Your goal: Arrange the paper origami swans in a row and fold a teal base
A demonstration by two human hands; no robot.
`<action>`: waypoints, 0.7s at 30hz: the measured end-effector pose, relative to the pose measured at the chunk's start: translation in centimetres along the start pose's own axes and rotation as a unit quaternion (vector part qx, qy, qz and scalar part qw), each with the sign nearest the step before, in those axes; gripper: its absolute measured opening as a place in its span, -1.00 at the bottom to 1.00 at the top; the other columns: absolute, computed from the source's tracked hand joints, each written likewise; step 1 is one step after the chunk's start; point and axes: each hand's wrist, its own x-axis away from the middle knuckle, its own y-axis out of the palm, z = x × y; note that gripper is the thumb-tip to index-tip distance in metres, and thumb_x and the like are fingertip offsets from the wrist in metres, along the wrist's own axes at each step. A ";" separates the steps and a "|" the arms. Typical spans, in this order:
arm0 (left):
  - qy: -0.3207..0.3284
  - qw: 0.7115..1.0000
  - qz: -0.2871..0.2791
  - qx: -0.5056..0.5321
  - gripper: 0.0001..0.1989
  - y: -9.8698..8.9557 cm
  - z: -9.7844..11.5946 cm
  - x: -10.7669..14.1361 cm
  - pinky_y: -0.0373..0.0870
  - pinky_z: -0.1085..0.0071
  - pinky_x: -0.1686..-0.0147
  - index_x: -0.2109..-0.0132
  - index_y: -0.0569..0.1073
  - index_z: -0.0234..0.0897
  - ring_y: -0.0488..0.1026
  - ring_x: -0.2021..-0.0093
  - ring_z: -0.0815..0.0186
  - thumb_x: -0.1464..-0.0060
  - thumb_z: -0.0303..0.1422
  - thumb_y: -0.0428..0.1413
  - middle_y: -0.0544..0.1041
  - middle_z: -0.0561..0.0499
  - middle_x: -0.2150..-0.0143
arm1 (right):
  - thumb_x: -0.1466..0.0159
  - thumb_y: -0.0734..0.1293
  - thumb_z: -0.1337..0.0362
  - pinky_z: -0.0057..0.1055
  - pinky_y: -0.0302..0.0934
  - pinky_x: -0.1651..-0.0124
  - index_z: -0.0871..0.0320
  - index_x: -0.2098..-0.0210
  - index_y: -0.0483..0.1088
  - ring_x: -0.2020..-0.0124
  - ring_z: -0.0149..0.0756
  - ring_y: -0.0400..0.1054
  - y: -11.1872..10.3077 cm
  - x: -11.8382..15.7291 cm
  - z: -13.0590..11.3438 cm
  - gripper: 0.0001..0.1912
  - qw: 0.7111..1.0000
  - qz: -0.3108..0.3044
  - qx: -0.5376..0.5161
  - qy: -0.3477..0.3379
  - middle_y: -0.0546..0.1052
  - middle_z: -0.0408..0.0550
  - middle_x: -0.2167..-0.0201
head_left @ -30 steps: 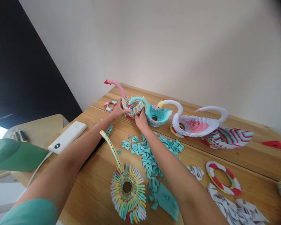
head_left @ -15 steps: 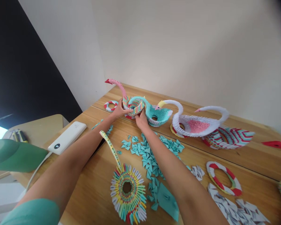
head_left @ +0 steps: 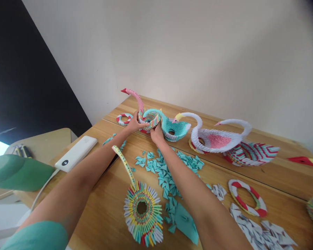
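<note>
At the back of the table, both hands grip a folded-paper swan (head_left: 153, 121) with a striped multicolour body and a pink neck tipped in red. My left hand (head_left: 134, 123) is wrapped around its left side, thumb along the near rim. On the right, my right hand (head_left: 157, 134) clasps the near lower side, with some fingertips hidden. Touching or just beside it is a teal paper swan (head_left: 176, 129), whose curved neck overlaps the striped body in view. A red and white paper ring (head_left: 124, 119) lies just left of my left hand.
Nearer me are a yellow-necked paper swan (head_left: 130, 205) and loose teal paper pieces (head_left: 167, 173). White swans (head_left: 219, 139), a red-and-white ring (head_left: 247, 198) and white pieces (head_left: 261, 229) are rightward. A white power bank (head_left: 76, 153) with a cable lies left.
The pink-necked swan has shifted slightly right, towards the teal swan, with both hands still on it. The view has moved a little.
</note>
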 end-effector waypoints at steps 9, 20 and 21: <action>0.006 1.000 -0.011 0.020 0.06 -0.3 0.7 0.2 0.36 0.01 -0.27 -0.35 0.25 -0.30 0.35 -0.30 -0.13 0.24 -0.07 0.49 0.38 -0.29 -0.29 | -0.20 0.26 0.35 0.02 0.07 -0.48 0.31 -0.44 0.07 -0.46 0.08 0.16 -0.2 0.1 0.0 -0.18 1.000 -0.002 -0.003 -0.009 0.28 0.26 -0.43; 0.012 0.998 -0.023 0.053 0.02 -0.6 2.4 0.4 0.39 0.03 -0.28 -0.39 0.25 -0.20 0.41 -0.28 -0.04 0.20 -0.17 0.46 0.54 -0.19 -0.18 | -0.20 0.27 0.38 0.08 0.09 -0.46 0.33 -0.40 0.08 -0.42 0.15 0.21 -0.3 1.1 -0.6 -0.22 1.000 -0.016 0.023 0.004 0.35 0.32 -0.38; 0.012 0.998 -0.021 0.056 0.01 -0.6 2.3 0.5 0.39 0.05 -0.28 -0.38 0.25 -0.20 0.42 -0.28 -0.01 0.20 -0.18 0.46 0.55 -0.18 -0.16 | -0.20 0.28 0.38 0.08 0.09 -0.46 0.32 -0.39 0.10 -0.42 0.15 0.22 -0.4 1.3 -0.5 -0.23 1.000 -0.018 0.018 0.001 0.38 0.30 -0.35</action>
